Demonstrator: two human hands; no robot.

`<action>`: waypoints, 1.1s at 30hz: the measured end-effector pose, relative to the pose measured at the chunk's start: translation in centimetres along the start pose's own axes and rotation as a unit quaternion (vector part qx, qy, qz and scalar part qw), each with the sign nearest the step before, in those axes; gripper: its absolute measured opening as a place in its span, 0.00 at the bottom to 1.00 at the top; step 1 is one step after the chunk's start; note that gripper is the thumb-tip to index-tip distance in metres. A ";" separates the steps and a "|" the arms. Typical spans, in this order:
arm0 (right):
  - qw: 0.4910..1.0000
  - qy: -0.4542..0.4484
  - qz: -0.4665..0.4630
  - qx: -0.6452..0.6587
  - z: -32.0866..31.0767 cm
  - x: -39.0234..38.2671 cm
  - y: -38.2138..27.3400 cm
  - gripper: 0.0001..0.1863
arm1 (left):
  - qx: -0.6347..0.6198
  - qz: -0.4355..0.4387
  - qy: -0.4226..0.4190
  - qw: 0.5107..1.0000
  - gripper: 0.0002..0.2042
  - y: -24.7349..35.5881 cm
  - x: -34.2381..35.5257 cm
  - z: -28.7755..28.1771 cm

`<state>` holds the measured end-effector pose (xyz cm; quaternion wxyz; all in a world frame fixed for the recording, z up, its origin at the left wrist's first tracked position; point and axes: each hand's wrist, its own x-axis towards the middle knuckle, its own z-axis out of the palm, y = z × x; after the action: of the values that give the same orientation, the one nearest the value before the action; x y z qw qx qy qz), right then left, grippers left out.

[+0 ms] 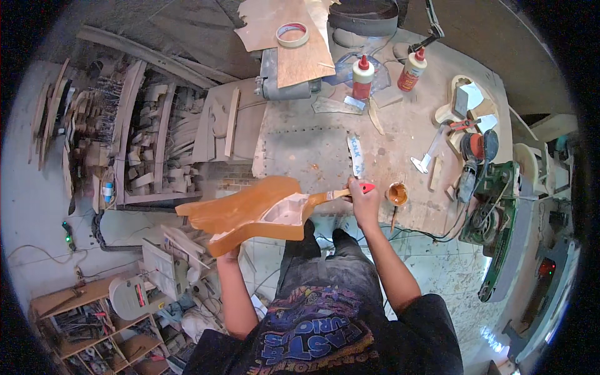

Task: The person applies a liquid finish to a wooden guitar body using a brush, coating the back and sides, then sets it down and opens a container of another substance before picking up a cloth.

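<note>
A glossy orange-brown wooden guitar body (240, 209) with a pale unfinished cavity hangs in the air in front of me, left of the workbench. My left hand (229, 252) grips its lower edge from underneath. My right hand (364, 201) holds a paintbrush (340, 194) with a red handle; its bristles touch the right end of the body. A small cup of brown finish (397, 194) stands on the bench just right of that hand.
The worn workbench (300, 140) carries two glue bottles (362, 76), a tape roll (292, 34), wood pieces, a pale guitar-shaped cutout (462, 103) and a sander (478, 150). Wood scraps fill racks at left (147, 140). Shelves and a small machine sit at lower left (128, 297).
</note>
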<state>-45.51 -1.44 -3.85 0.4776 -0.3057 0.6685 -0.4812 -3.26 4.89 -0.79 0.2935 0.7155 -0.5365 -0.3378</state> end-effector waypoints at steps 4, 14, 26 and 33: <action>0.999 0.033 0.003 0.030 0.3 1.7 -0.3 0.12 | -0.135 -0.007 -0.003 0.991 0.24 1.7 -0.1 0.6; 0.995 -0.101 -0.018 -0.005 4.0 4.0 -0.6 0.13 | -0.106 -0.011 -0.012 0.994 0.25 4.9 -0.7 0.1; 0.992 -0.019 -0.115 -0.040 3.7 6.0 3.5 0.15 | -0.277 -0.062 0.034 0.958 0.24 4.6 -0.2 0.6; 0.996 -0.018 -0.085 -0.022 1.5 5.9 1.2 0.16 | -0.332 -0.081 0.037 0.939 0.23 5.2 -1.0 1.1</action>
<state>-46.11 -6.68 -7.14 0.4401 -0.3808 0.6415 -0.4998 -7.27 4.50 2.83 0.5059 0.6306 -0.3222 -0.4925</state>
